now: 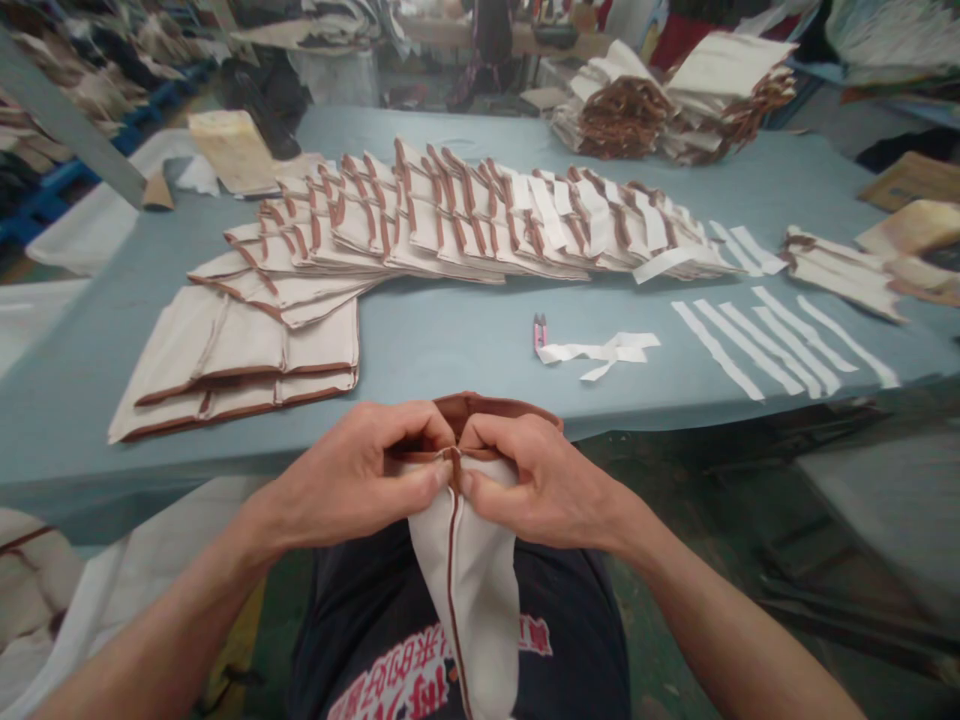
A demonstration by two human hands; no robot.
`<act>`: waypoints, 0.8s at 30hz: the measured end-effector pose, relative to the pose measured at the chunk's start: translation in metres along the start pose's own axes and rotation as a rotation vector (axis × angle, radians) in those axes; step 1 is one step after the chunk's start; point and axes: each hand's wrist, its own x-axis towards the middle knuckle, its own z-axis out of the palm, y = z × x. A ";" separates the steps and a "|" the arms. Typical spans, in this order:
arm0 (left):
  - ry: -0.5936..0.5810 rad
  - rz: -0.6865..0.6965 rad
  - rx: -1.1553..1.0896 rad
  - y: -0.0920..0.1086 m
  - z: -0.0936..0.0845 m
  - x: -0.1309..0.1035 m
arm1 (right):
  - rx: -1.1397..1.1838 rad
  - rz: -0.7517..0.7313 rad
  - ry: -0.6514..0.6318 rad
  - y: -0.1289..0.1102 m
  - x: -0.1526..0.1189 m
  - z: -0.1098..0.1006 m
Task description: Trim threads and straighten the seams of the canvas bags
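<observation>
A white fabric piece point(484, 590) with brown edging hangs in front of my dark shirt, its brown-trimmed opening at the top. My left hand point(390, 470) pinches the opening's near edge just left of a brown seam. Close beside it, my right hand point(517, 470) pinches the same edge on the seam's right side. The thumbs almost meet at the seam, and both hands are closed on the cloth. The lower end of the piece runs out of view at the bottom.
On the blue-covered table point(450, 335) lie a long row of overlapping white pieces point(442, 215), flat folded pieces point(255, 350) at the left, white strips point(780, 345) at the right, and small pink clippers point(540, 335). Bundled fabric stacks point(622, 105) stand at the back.
</observation>
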 end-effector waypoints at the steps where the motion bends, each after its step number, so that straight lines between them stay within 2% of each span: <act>1: 0.011 0.013 0.044 0.003 -0.003 0.000 | -0.027 -0.008 0.000 -0.002 0.000 -0.001; 5: 0.011 0.078 0.167 0.009 -0.012 -0.001 | -0.079 -0.047 0.000 -0.007 0.002 -0.001; 11: -0.051 0.043 0.192 0.012 -0.017 -0.004 | -0.061 -0.067 -0.003 -0.010 0.001 -0.003; 17: 0.050 0.123 0.226 0.013 -0.012 -0.011 | -0.097 -0.134 0.069 -0.010 0.000 -0.005; 21: 0.021 0.016 0.119 0.013 -0.012 -0.011 | -0.053 -0.217 0.129 -0.007 0.003 -0.005; 24: 0.011 -0.068 0.049 0.011 -0.010 -0.010 | -0.169 -0.306 0.153 -0.003 0.003 -0.005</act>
